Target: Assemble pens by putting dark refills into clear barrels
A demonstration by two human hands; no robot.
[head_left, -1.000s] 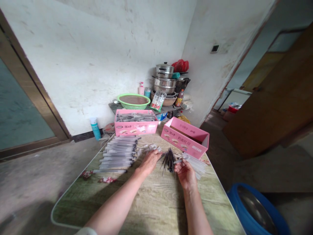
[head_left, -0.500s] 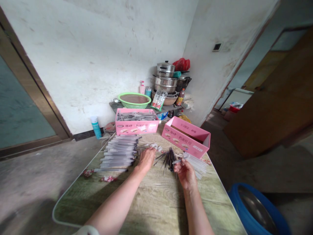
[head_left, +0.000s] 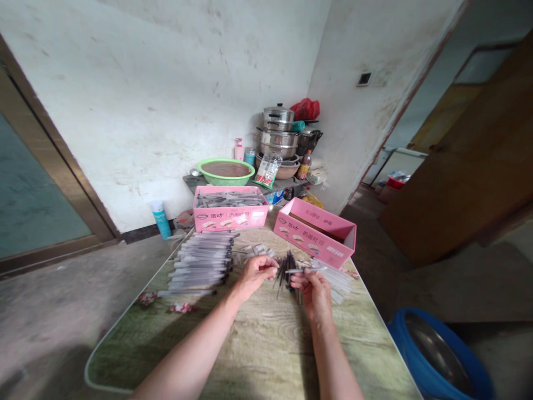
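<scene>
Slim, pale pen barrel point(head_left: 296, 271) gripped by right fingers point(head_left: 311, 279); left fingers point(head_left: 265, 264) bent, whether holding anything I cannot tell

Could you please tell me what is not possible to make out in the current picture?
Head view:
- Whether the left hand pinches anything: too small to tell.
- Part of the pen barrel: hidden by fingers of the right hand.
- Inside of the top pot: covered by its lid.
- Lower part of the blue tub: cut off by the bottom edge.
</scene>
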